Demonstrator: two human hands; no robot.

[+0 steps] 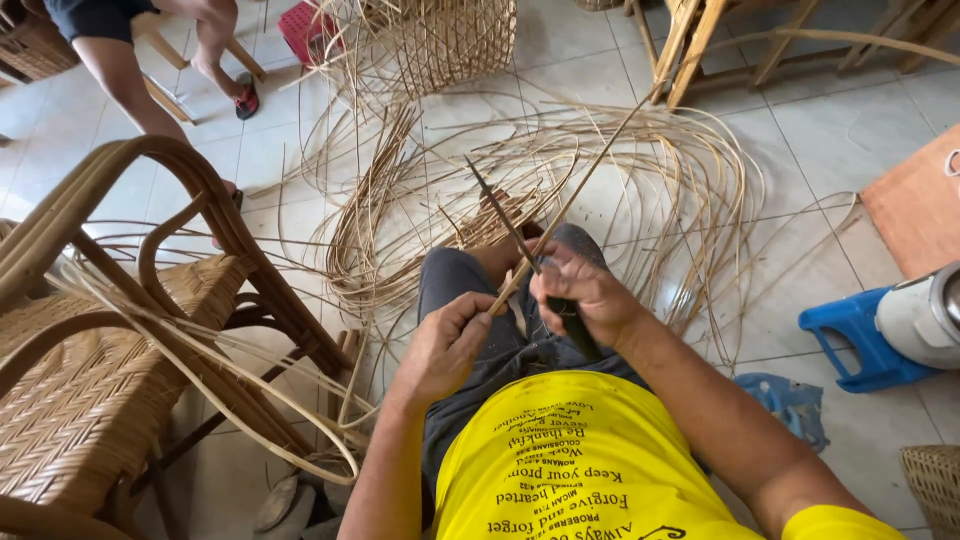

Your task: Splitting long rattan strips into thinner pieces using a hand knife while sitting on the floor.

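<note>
My left hand [445, 345] pinches the rattan strip [580, 185]; my right hand [585, 290] grips the knife [520, 245] — fist clenched. I'd keep the blade shallow, edge away from my thumb — steady strokes.

Woven chair [90, 400] lower left; loose cane strips [520, 200] on floor at centre; basket frame [440, 40] top centre; stool [860, 335] right.

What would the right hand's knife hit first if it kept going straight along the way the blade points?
The right hand holds the knife with its tip aimed up and left. Straight on, it would probably meet the loose rattan strips coiled on the floor tiles, though depth is unclear and the blade may pass above them.
</note>
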